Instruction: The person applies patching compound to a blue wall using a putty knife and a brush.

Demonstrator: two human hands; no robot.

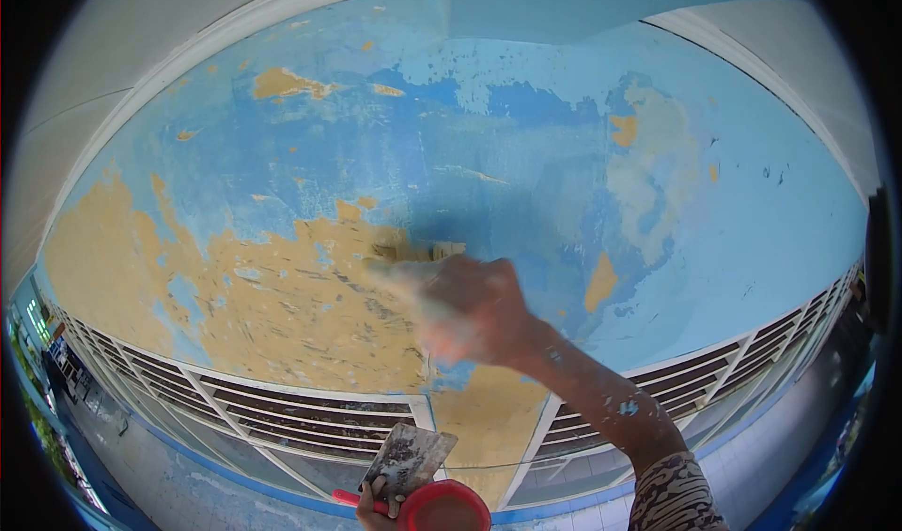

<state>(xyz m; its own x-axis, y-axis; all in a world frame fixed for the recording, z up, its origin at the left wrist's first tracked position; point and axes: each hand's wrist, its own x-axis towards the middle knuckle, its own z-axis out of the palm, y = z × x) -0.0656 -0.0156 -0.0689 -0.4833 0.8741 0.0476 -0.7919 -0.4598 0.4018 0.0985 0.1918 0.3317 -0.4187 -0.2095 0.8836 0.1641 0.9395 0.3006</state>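
Observation:
My right hand is raised to the wall, its fingers closed and smeared by motion. It seems to grip a scraper, of which only a blurred edge shows at the wall surface. Low in the view, my left hand is closed around the handle of a red dipper, whose round bowl faces up. A flat, stained metal plate is held in the same hand, tilted above the dipper. The wall has bare tan patches at left and centre, with worn blue paint above and to the right.
White louvred vents run below the painted area on the left, and more vents on the right. A white ceiling moulding curves along the top left. A dark object stands at the far right edge.

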